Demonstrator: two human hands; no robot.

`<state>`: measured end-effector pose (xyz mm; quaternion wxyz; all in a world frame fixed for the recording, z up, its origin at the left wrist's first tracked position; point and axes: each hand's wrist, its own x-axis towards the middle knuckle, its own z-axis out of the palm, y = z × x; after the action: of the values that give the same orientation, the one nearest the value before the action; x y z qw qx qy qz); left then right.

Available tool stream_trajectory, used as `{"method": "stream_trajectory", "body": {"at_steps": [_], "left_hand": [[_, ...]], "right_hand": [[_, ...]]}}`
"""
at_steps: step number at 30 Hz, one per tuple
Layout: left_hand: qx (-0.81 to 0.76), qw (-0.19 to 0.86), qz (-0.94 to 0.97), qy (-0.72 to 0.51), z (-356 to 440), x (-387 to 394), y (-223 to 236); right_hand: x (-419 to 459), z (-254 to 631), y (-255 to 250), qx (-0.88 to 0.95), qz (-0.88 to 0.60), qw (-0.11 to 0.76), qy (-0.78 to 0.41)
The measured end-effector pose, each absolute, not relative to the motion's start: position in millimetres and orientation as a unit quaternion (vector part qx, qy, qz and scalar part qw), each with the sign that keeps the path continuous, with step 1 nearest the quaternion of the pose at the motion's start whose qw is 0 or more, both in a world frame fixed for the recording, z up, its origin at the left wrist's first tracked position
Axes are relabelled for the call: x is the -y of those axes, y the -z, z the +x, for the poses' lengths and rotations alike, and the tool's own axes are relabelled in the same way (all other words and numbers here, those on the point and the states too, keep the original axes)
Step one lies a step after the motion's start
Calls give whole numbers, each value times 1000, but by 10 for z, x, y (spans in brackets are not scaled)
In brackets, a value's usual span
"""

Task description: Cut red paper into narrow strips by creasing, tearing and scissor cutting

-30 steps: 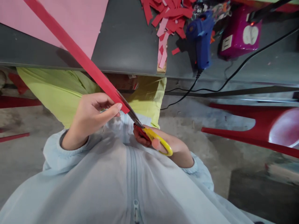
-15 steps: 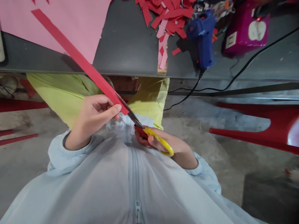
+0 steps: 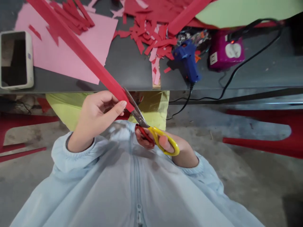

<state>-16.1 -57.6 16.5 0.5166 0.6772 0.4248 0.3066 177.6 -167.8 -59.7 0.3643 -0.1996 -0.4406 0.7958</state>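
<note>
My left hand (image 3: 101, 115) pinches a long red paper strip (image 3: 87, 58) near its lower end, thumb on top. The strip slants up and left over the table. In my right hand (image 3: 163, 142) is a pair of scissors (image 3: 141, 121) with one yellow and one red handle; thumb and fingers are through the loops. The blades lie along the strip's right edge close to my left thumb, one of them partly hidden by the paper. Both hands are above my lap, in front of the table edge.
On the dark table (image 3: 127, 71) are pink paper (image 3: 87, 63), a pile of red scraps (image 3: 151, 39), a blue glue gun (image 3: 189, 60), a purple box (image 3: 226, 52) with a black cord (image 3: 251, 58), and a phone (image 3: 16, 60). Red stools (image 3: 272, 126) stand at both sides.
My view has tilted up, showing more of the table. The scissor handles are spread wider apart, and the blades have shifted slightly along the strip. Both hands keep their holds.
</note>
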Motion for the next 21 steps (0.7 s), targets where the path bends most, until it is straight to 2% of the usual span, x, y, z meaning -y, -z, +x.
{"method": "stream_trajectory", "body": {"at_steps": [7,21], "left_hand": [[-372,470,730,-327,8,408,-409],[-381,444,753,-300,163,304,-676]], "right_hand": [[1544,1909,446,496,-216,388,-746],[1472,1977,326,508,-230,445,-700]]}}
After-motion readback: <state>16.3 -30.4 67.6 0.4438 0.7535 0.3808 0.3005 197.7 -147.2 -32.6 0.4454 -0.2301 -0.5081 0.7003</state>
